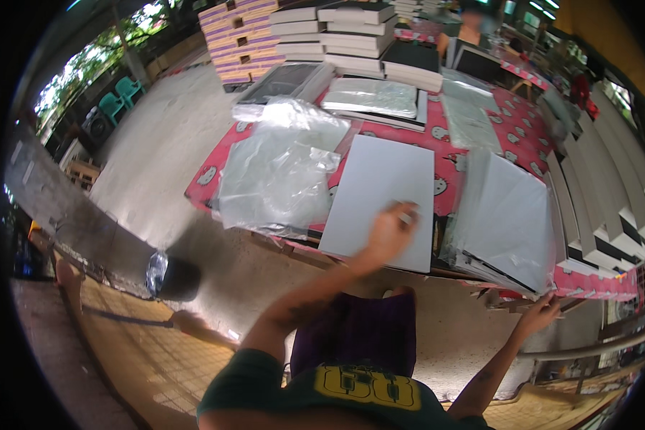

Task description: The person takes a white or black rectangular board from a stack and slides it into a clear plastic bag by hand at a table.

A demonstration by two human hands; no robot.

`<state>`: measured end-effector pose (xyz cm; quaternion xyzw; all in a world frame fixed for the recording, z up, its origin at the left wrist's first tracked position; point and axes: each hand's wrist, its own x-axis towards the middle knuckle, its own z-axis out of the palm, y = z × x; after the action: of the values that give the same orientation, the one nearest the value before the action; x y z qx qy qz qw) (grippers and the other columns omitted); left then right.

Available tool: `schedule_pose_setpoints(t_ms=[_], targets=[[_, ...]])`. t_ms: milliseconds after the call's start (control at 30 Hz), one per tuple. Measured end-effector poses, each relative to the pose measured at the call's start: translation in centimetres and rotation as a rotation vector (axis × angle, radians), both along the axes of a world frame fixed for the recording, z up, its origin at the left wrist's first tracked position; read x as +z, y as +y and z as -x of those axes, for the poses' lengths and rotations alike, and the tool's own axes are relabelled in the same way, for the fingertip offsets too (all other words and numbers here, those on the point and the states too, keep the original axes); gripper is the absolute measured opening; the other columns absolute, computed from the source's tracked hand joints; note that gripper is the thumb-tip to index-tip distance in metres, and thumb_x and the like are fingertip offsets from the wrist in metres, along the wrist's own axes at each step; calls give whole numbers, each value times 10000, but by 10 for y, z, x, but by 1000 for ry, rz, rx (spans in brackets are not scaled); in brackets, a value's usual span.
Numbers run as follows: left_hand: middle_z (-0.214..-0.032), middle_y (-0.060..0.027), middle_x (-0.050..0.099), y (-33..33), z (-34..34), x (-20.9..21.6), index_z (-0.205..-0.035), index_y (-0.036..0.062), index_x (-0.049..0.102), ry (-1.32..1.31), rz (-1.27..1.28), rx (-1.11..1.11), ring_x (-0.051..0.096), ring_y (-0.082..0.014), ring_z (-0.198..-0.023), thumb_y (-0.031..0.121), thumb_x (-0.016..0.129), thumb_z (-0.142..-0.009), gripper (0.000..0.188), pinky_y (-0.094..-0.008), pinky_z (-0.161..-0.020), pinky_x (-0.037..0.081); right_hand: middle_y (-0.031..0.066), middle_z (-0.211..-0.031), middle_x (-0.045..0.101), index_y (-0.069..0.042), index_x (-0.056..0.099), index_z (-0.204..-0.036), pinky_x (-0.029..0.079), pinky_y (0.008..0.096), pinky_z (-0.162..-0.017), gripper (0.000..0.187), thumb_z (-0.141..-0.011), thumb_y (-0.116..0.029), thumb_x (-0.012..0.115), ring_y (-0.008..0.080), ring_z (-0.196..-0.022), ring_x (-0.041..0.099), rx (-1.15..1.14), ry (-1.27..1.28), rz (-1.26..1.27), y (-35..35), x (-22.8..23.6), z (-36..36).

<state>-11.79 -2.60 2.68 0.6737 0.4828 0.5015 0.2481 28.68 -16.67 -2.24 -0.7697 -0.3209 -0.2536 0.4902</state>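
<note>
A flat white rectangular board (380, 186) lies on the near side of the table. Over its right half is my left hand (394, 228), blurred, its fingers curled round something small and pale that I cannot make out. To the right sits a stack of white boards in clear plastic sleeves (509, 215), with dark edges showing below. My right hand (541, 313) is at the table's front edge by the near corner of that stack, fingers loosely extended; whether it touches the plastic is unclear. Left of the bare board lies a crumpled heap of clear plastic bags (279, 172).
A pink patterned cloth (462, 140) covers the table. Long white-and-dark panels (602, 186) stand in a row at the right. Stacked boxes (358, 39) and a yellowish pile (240, 39) rise at the back. Green chairs (122, 97) stand far left. Another person (469, 32) is beyond the table.
</note>
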Motion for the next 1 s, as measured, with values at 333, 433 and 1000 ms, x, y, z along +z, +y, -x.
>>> schedule_pose_setpoints(t_ms=[333, 433, 1000], targets=[[-967, -186, 674, 60, 248, 43, -1149, 39, 590, 381, 467, 319, 633, -248, -866, 118, 644, -820, 343, -339, -829, 471, 70, -1041, 563, -28, 554, -1157, 468, 301, -879, 300, -900, -156, 639, 163, -963, 550, 1308, 680, 29, 53, 72, 276], [-966, -164, 674, 26, 125, 72, -1115, -11, 579, -563, 401, -199, 623, -179, -903, 64, 594, -847, 279, -295, -808, 469, 120, -1176, 548, -4, 488, -1290, 469, 315, -886, 517, -838, -137, 701, 210, -1037, 574, 1562, 633, -75, 70, 86, 378], [-673, -145, 645, 38, 139, 58, -958, -15, 673, 234, 101, 119, 577, -276, -539, 226, 672, -803, 287, -367, -563, 468, 137, -1162, 599, -52, 503, -1311, 465, 360, -880, 585, -868, -392, 675, 247, -1007, 599, 1581, 216, 351, 159, 63, 290]])
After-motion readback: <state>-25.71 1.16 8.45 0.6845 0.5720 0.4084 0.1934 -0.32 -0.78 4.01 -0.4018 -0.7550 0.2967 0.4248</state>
